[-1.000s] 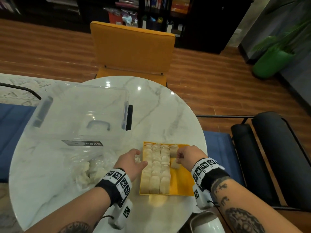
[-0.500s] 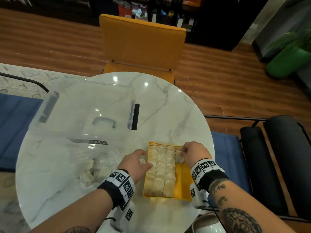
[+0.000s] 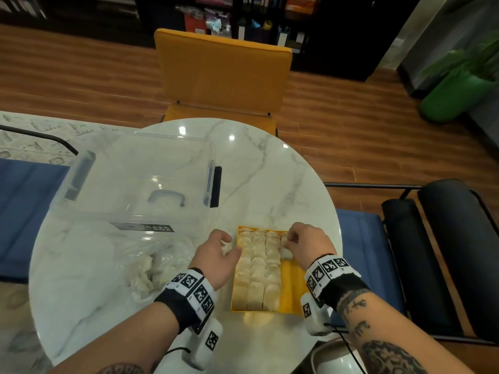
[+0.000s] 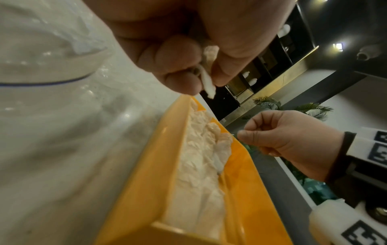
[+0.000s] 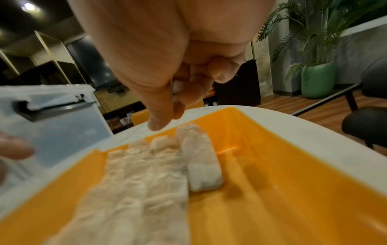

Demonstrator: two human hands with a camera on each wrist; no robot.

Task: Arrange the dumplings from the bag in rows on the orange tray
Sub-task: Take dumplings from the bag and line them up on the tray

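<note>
The orange tray point(image 3: 292, 287) lies near the table's front edge. Three lengthwise rows of pale dumplings point(image 3: 256, 268) fill its left side. A fourth row has two dumplings point(image 3: 286, 251) at its far end. My left hand point(image 3: 228, 247) hovers by the tray's left rim and pinches a dumpling point(image 4: 207, 77) between thumb and fingers. My right hand point(image 3: 295, 240) hangs just above the fourth row point(image 5: 201, 159) with its fingers curled and nothing seen in them. The clear bag of dumplings point(image 3: 162, 265) lies left of the tray.
A clear plastic box point(image 3: 135, 179) with dark latches stands at the back left of the round marble table point(image 3: 270, 171). A yellow chair point(image 3: 224, 74) is behind the table, a black chair point(image 3: 445, 252) to the right. A pale round vessel point(image 3: 337, 357) sits at the bottom edge.
My right hand carried a dumpling up the tray's right side and let it go in the fourth row. The left hand stayed beside the tray with its dumpling.
</note>
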